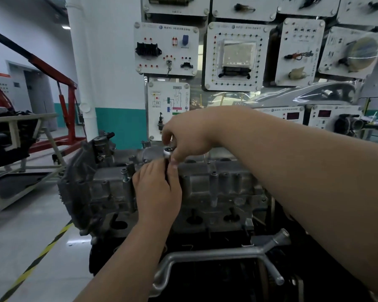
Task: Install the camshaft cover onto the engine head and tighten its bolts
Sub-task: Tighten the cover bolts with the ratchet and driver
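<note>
The grey cast camshaft cover (218, 184) lies on top of the engine head (205, 214), in the middle of the view. My right hand (190, 136) reaches in from the right and pinches the shiny round head of a ratchet tool (168, 151) over the cover's far side. Just below it, my left hand (156, 186) grips the tool's dark shaft (166, 171), which stands upright on the cover. The bolt under the tool is hidden by my hands. Several bolts and bosses stick up along the cover's left edge (125, 174).
A bent metal coolant pipe (216, 256) runs across the engine's near side. The dark timing-end casing (79, 186) sits at the left. Behind stand training panels (167, 47) with electrical parts. A red engine hoist (68, 110) and a frame stand at the left, by yellow-black floor tape (37, 262).
</note>
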The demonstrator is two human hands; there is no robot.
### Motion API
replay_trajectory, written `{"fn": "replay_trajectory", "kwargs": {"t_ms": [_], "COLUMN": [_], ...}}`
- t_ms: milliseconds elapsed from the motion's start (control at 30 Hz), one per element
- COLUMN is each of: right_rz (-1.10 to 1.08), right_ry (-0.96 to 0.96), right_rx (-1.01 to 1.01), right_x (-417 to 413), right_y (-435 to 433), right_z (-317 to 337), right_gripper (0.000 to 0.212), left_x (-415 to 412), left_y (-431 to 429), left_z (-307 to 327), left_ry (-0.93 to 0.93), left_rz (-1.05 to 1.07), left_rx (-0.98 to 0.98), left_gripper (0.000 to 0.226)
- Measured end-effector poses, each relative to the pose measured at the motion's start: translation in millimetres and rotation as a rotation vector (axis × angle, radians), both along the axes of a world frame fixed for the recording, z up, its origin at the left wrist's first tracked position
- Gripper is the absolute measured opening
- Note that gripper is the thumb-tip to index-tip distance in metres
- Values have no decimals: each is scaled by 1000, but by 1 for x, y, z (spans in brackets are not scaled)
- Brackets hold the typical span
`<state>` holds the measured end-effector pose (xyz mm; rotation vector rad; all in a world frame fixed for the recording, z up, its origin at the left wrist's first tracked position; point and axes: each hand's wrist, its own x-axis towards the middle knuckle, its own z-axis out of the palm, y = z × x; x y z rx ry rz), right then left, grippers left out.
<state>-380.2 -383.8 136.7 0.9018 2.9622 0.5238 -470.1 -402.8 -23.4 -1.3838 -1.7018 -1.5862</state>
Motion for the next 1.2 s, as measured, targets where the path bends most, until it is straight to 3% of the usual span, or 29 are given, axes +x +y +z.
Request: {"fn": "replay_trajectory", "kwargs": {"t_ms": [167, 300, 400, 500, 600, 733, 900, 1033, 1200], "right_rz": [-78, -51, -68, -77, -54, -80, -115, -53, -19], "right_ry": [25, 142, 108, 48, 112, 156, 243, 279, 304], "right_rx": [-66, -101, -168, -107, -174, -169, -261, -281, -286], "right_x": [-13, -24, -20, -6, 5, 0, -19, -8, 19], "right_y": [-2, -2, 1, 5, 8, 8, 7, 11, 16], "right_z": [-7, -18, -9, 1, -1, -7, -22, -18, -17], "right_gripper": [34, 42, 36, 45, 47, 33, 42, 39, 41], "left_x": [3, 6, 4, 1, 1, 4, -4, -4, -5], "left_y": [-2, -3, -6, -6, -5, 1, 8, -2, -4], "left_z": [1, 3, 2, 2, 1, 1, -7, 0, 0], "left_ry": [-26, -191, -57, 9, 13, -44, -294, -3, 22], "left_rz": [-17, -71, -60, -37, -27, -14, -106, -28, -66], "left_rx": [-9, -71, 28, 23, 4, 5, -152, 7, 10], "left_gripper": [33, 27, 21, 27, 24, 23, 31, 16, 22]}}
